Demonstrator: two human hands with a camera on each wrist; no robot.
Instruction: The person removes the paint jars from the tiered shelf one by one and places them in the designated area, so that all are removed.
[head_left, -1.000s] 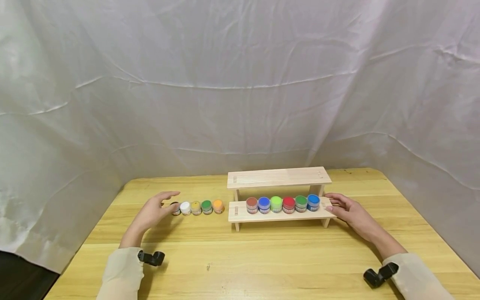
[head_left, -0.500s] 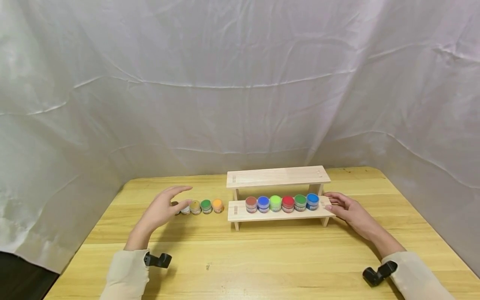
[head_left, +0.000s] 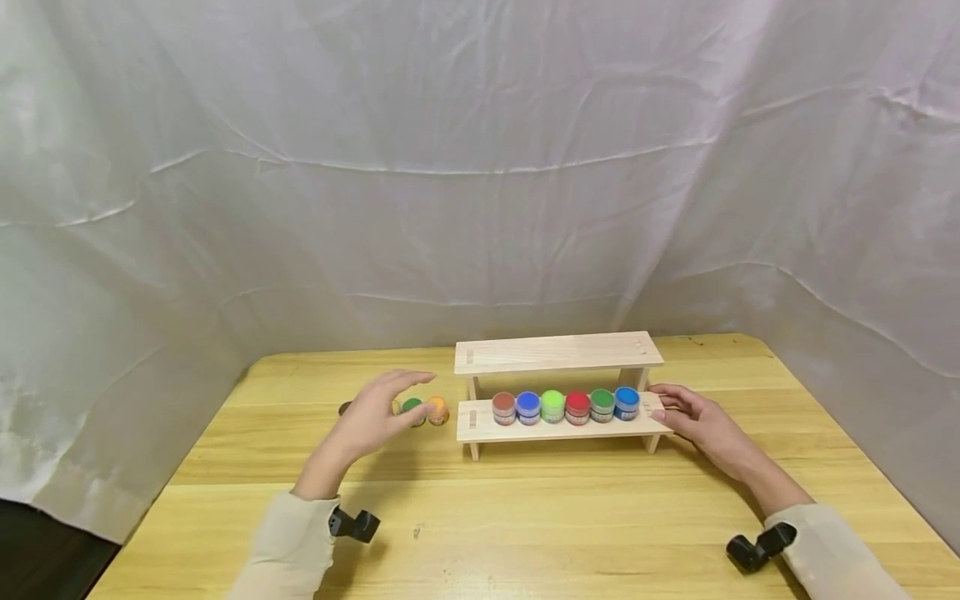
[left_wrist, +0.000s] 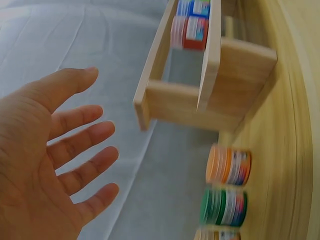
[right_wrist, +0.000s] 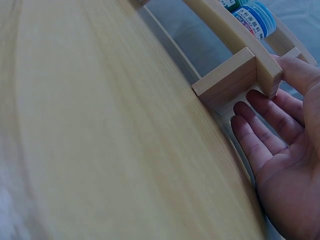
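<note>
My left hand (head_left: 372,417) hovers over the row of paint jars on the table, thumb and fingers spread apart with nothing between them. Beside its thumb I see an orange paint jar (head_left: 437,410) and a green paint jar (head_left: 413,411); other jars are partly hidden behind the hand. The two-tier wooden shelf (head_left: 558,355) stands right of them. My right hand (head_left: 705,429) grips the right end of the lower tier, thumb on top and fingers underneath. Several paint jars line that lower tier, from a brown-red jar (head_left: 504,408) to a blue jar (head_left: 626,403).
The wooden table (head_left: 540,517) carries everything, with its front part nearest me. A pale grey cloth (head_left: 480,208) hangs behind the table and along both sides.
My left hand has moved right along the row of jars, from the dark one at the left end toward the orange one. The right hand and the shelf have stayed put.
</note>
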